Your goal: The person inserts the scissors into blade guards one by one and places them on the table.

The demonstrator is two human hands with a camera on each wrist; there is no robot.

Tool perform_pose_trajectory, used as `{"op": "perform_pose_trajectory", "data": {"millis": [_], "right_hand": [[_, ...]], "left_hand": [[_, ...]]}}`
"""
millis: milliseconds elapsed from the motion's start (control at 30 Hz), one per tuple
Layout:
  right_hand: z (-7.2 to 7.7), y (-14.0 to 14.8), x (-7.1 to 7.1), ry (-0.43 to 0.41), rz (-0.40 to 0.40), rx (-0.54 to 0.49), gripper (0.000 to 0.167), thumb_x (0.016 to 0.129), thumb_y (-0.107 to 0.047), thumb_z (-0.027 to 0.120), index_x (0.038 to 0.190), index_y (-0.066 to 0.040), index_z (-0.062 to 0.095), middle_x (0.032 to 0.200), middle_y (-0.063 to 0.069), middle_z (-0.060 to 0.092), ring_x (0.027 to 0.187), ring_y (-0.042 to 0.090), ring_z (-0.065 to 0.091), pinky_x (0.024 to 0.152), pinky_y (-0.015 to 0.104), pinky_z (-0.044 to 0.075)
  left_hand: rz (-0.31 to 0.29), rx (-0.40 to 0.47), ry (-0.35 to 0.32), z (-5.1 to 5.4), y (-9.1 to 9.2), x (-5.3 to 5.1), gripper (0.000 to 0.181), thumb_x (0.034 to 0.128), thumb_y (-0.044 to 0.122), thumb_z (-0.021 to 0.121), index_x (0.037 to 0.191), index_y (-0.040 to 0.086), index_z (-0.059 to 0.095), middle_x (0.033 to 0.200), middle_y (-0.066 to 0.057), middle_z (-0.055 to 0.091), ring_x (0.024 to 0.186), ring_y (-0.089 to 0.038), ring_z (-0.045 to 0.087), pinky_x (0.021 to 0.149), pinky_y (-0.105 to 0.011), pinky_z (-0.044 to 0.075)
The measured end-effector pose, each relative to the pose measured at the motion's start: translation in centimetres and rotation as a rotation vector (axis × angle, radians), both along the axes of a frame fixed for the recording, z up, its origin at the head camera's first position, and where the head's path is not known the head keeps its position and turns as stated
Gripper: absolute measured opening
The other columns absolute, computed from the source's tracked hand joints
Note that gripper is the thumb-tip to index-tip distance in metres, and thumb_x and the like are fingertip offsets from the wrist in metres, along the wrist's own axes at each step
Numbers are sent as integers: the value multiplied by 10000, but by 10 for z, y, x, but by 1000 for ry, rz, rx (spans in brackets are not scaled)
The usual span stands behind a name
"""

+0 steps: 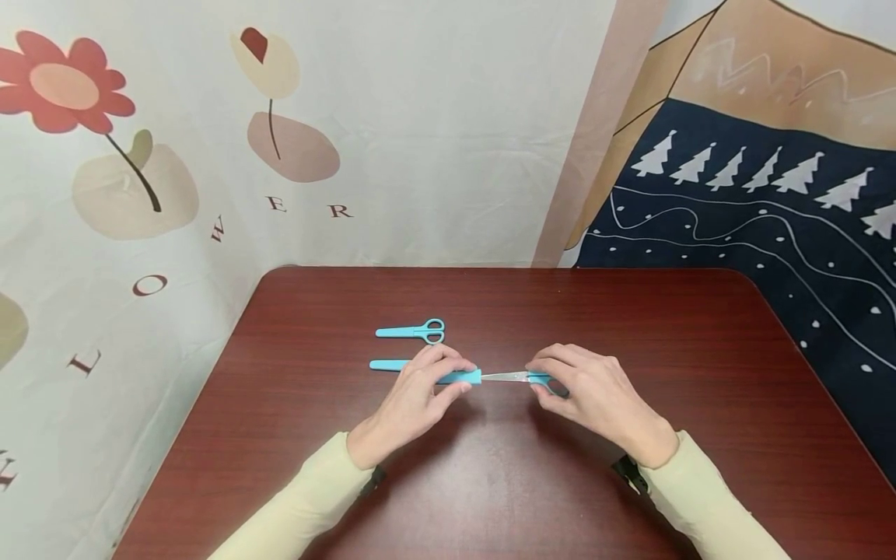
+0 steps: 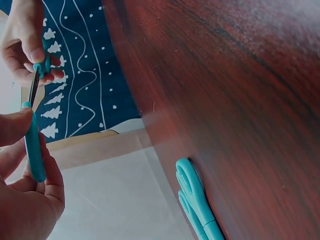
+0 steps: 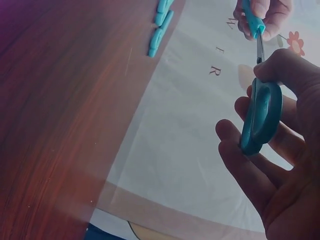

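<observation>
My left hand (image 1: 420, 383) pinches a light-blue sheath (image 1: 460, 377) between thumb and fingers. From its open end sticks the bare metal blade of a pair of scissors (image 1: 505, 377), the tip end hidden in the sheath. My right hand (image 1: 595, 389) grips these scissors by their blue handles (image 3: 275, 112), with the thumb near the pivot in the right wrist view. The sheath and scissors lie in one line, held above the table. Just beyond my left hand is a second sheathed pair of scissors (image 1: 386, 365), its handles covered by that hand in the head view.
A third pair of sheathed blue scissors (image 1: 402, 332) lies farther back on the dark red-brown table (image 1: 630, 311), handles to the right. Behind the table hang a pale flower-print cloth (image 1: 434, 140) and a navy tree-print cloth (image 1: 735, 225).
</observation>
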State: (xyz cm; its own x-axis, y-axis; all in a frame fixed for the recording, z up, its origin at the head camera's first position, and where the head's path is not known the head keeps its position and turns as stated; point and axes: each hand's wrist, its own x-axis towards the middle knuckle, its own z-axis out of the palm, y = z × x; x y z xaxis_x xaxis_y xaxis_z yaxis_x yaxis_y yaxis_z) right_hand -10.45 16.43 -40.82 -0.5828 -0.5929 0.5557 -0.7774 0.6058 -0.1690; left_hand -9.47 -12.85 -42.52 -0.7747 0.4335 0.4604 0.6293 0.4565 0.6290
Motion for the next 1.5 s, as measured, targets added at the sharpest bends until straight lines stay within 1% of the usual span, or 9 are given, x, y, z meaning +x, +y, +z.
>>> {"op": "perform_pose_trajectory", "data": {"millis": [133,200,367,567,700,967,1300,1500], "right_hand": [[1,-2,1,-12,-10,7,235,796,-178,844,1018,-150,773,1009,-63,697,849,114,658,548,234,519],[1,-3,2,-23,-8,5,241,796,-173,846,1023,-146,771,1014,-56,694,871,126,662,573,255,540],[3,-5,3,-61,-4,4,249,806,-159,851,1037,-136,762,1026,-44,682,893,134,651,656,299,579],[5,-8,4,-93,-7,6,254,812,-149,857,1044,-121,758,1019,-44,676,836,94,641,671,293,578],[6,-10,4,-90,1,4,249,809,-139,856,1037,-108,760,1011,-45,674,798,78,632,662,284,573],[5,-12,3,-47,28,4,226,804,-133,846,1010,-121,754,998,-51,673,762,67,619,644,258,562],[8,-15,3,-69,48,21,254,798,-130,877,1013,-103,745,998,-33,668,769,69,608,668,233,564],[8,-16,4,-84,51,26,257,799,-131,884,1013,-97,746,1003,-27,668,770,69,610,673,222,564]], "left_hand": [[1,-5,25,1,1,0,187,912,78,793,1095,112,770,1074,22,647,1018,-157,573,757,-208,548],[4,-9,35,1,1,0,189,909,81,798,1094,109,769,1071,21,648,1012,-156,574,754,-214,540],[13,-17,35,2,2,1,188,908,92,802,1092,107,768,1068,21,649,1006,-153,571,756,-222,526],[17,-27,50,1,3,0,187,902,95,808,1084,110,769,1059,23,651,988,-152,567,761,-239,511],[15,-30,50,1,4,0,187,904,101,810,1086,110,768,1058,27,650,986,-150,563,767,-248,499],[19,-44,47,3,5,0,196,897,92,813,1088,111,769,1060,26,650,986,-150,560,774,-269,484],[-2,-35,82,0,7,-2,182,894,75,814,1069,100,769,1041,14,654,936,-147,553,733,-251,490],[-6,-35,83,0,9,-2,189,891,77,818,1072,101,771,1039,14,656,927,-145,548,722,-252,488]]}}
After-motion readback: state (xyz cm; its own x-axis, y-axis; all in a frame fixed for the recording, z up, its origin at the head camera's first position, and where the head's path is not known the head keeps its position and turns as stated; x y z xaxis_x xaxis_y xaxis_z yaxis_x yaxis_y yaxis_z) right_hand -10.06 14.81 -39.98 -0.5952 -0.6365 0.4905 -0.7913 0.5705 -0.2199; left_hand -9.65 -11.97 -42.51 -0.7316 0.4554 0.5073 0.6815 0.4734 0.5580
